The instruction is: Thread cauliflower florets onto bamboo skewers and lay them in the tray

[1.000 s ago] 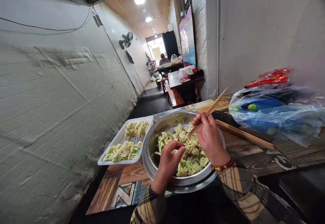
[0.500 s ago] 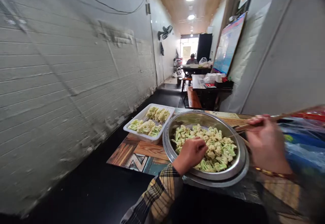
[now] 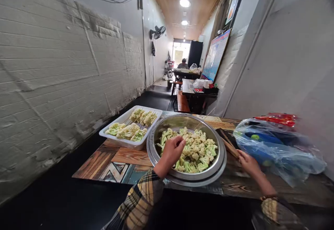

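A steel bowl (image 3: 221,158) full of cut cauliflower florets (image 3: 194,146) stands in front of me. My left hand (image 3: 171,153) hovers over the florets at the bowl's left side, thumb and fingers pinched together. What it holds, if anything, I cannot make out. To the right of the bowl, my right hand (image 3: 247,162) has its fingers closed on the near end of a bundle of thin wooden skewers (image 3: 230,148), which lies on a dark wrapper. Left of the bowl sits a white plastic tray (image 3: 121,141) with two rows of skewered cauliflower (image 3: 127,131).
The patterned wood-look tabletop (image 3: 94,160) carries everything. A clear plastic bag (image 3: 281,153) with blue and green contents lies at right, a red packet (image 3: 283,119) behind it. Further back are a bench (image 3: 182,101), tables and a seated person (image 3: 183,64). A rough wall (image 3: 65,84) runs along the left.
The view has swung right. My right hand, earlier raised beside the bowl's rim with a long stick, is now lower, at the skewer bundle. My left hand stays pinched over the florets.
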`<state>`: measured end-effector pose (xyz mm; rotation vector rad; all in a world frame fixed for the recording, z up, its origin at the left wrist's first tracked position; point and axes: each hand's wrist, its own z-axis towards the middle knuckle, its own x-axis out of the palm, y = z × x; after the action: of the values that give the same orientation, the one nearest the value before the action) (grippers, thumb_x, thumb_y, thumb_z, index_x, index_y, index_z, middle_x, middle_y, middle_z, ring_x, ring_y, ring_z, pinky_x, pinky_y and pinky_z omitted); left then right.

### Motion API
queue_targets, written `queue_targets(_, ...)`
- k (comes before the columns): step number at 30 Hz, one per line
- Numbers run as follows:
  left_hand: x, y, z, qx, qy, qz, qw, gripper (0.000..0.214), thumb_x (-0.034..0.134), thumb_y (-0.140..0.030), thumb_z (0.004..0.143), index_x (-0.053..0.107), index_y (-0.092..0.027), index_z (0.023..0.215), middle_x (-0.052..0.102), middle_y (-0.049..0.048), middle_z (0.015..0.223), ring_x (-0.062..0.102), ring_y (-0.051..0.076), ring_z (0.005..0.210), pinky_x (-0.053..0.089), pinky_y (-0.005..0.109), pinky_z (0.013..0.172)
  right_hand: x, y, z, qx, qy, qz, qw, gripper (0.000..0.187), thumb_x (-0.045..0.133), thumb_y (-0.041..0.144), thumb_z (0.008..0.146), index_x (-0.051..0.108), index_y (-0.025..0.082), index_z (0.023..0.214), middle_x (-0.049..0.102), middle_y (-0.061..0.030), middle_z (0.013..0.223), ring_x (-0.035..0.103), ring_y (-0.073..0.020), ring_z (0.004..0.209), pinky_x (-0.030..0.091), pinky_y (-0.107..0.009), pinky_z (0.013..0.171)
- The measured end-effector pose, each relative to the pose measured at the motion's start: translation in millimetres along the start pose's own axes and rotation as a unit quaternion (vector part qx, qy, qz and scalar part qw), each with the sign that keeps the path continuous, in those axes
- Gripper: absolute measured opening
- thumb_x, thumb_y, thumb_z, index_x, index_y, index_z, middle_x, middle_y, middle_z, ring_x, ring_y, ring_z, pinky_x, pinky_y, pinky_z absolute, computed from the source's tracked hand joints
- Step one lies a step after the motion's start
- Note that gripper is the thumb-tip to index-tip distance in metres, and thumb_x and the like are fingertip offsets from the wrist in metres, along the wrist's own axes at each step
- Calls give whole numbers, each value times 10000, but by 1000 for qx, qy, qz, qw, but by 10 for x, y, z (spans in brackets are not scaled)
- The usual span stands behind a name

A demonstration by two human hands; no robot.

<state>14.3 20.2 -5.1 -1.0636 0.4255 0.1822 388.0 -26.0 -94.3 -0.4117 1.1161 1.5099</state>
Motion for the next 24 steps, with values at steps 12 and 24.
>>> queue_targets(12,32,48,13,31,76,47,995,236,468,-286,824,538,-175,628,499,-16,600,457,123,608,329,239,578,-211,516,59,2,-92,75,993,381,352,302,911,610,187,1167,638,-119,1153,582,-247,1055,458,-403,902)
queue_targets(24,-18,-102,-101,99,142,97,980,209,493,-223,845,644,-179,707,604,31,709,527,147,681,382,255,647,-220,2098,-188,-352,150,67,921,275,463,215,899,669,277,1071,670,-63,819,611,-202,736,444,-322,671)
